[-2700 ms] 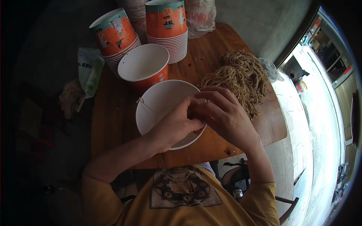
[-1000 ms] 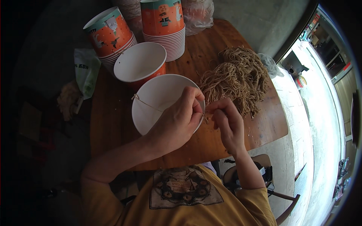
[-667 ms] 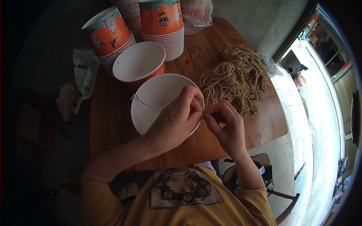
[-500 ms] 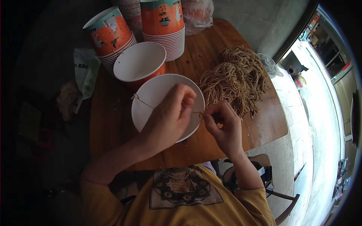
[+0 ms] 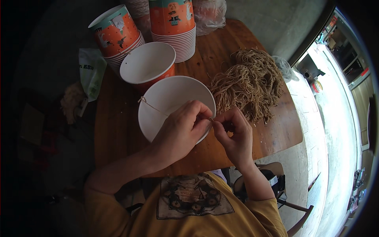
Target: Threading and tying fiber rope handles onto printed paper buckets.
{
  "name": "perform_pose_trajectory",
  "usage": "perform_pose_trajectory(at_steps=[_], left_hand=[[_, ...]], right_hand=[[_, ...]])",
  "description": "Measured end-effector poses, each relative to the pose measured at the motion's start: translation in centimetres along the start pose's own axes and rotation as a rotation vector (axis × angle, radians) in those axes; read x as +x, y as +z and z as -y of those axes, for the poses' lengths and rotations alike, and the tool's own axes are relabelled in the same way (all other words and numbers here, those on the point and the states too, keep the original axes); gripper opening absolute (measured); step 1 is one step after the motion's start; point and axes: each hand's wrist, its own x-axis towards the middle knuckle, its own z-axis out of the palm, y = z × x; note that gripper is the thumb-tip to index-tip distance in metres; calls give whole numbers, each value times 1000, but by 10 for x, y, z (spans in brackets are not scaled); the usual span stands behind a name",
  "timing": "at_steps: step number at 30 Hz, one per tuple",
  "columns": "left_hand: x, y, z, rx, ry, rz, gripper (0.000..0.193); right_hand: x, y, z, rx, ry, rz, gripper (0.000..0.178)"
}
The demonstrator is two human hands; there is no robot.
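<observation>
A large white-lined paper bucket (image 5: 177,93) stands in front of me on the wooden table. A thin brown cord (image 5: 154,108) is knotted through its left rim and runs across the opening to the right rim. My left hand (image 5: 183,122) reaches over the bucket, its fingers pinched on the cord at the right rim. Just outside that rim, my right hand (image 5: 235,134) pinches the cord's end between thumb and forefinger. The fingertips of both hands nearly meet, hiding most of the cord there. A tangled heap of brown cords (image 5: 250,85) lies beyond my right hand.
Behind the bucket sits another open paper bucket (image 5: 148,63). Two stacks of orange patterned buckets, a tilted stack (image 5: 118,35) and an upright stack (image 5: 173,29), stand farther back. A clear plastic bag (image 5: 211,17) rests by the wall, and a chair (image 5: 294,207) is at the lower right.
My left hand has lowered and moved right, bringing its fingers to the right rim beside my right fingertips. My right hand has stayed nearly in place, still pinching the cord.
</observation>
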Motion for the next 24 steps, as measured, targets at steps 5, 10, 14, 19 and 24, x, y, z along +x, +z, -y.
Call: perform_pose_trajectory(at_steps=[5, 10, 14, 19, 24], left_hand=[[1, 2, -2, 214, 237, -62, 15], [2, 5, -6, 278, 344, -115, 24], [3, 4, -5, 319, 396, -127, 30], [5, 2, -4, 287, 327, -90, 33], [7, -1, -3, 5, 145, -26, 34]], right_hand=[[2, -1, 0, -17, -39, 20, 10], [2, -1, 1, -9, -39, 22, 9], [2, -1, 2, -6, -38, 31, 9], [1, -1, 1, -11, -30, 34, 10], [1, 1, 4, -21, -24, 1, 10]])
